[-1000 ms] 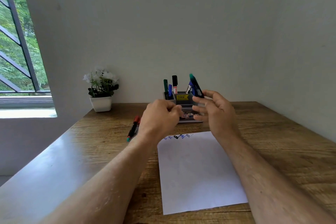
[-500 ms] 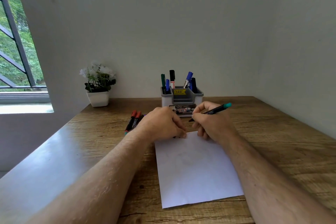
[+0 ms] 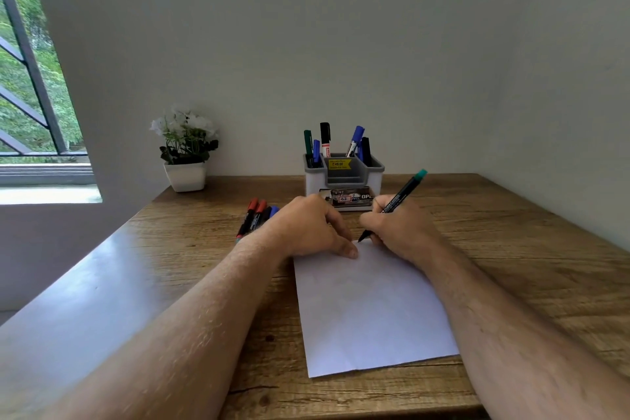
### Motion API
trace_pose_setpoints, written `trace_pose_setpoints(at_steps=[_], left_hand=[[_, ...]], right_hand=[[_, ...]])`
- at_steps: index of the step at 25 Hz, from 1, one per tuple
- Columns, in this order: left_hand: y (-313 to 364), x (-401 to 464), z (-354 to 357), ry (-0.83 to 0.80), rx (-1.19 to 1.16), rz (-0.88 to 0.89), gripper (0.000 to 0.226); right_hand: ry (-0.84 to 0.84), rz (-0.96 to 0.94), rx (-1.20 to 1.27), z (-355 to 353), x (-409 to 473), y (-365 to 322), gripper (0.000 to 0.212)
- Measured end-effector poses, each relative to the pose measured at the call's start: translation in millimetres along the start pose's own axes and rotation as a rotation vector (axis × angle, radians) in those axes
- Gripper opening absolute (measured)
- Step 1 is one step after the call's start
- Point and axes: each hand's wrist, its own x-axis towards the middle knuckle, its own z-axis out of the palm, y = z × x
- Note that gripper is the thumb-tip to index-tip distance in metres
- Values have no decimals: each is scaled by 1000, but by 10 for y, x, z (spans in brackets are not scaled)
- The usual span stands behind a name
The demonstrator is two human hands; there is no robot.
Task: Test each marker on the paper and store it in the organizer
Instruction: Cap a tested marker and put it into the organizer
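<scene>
Mid-frame, the right hand [image 3: 402, 232] grips a teal-capped marker [image 3: 395, 203], its tip at the paper's [image 3: 371, 310] top edge; the left hand [image 3: 306, 228] presses the sheet, fingers curled. Five markers stand in the organizer [image 3: 344, 177]; several [image 3: 255, 218] wait at centre-left.

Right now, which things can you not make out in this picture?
Head view only:
- Marks on the paper: its far edge is covered by the left hand and right hand.
- Loose markers: count unclear, the left hand hides some.
- Organizer label: print too small.
- Cap of the marker in the right hand's grip: not visible.
</scene>
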Motion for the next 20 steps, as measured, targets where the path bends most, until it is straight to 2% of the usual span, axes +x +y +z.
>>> trace_pose_setpoints(at_steps=[7,20], left_hand=[[-3,13,-3,-20,-27,-2,28],[-30,15,5,-35,-38,5,29]], right_hand=[[-24,-11,16,11,35,31,23],[-10,-21,-24,27,33,37,17]])
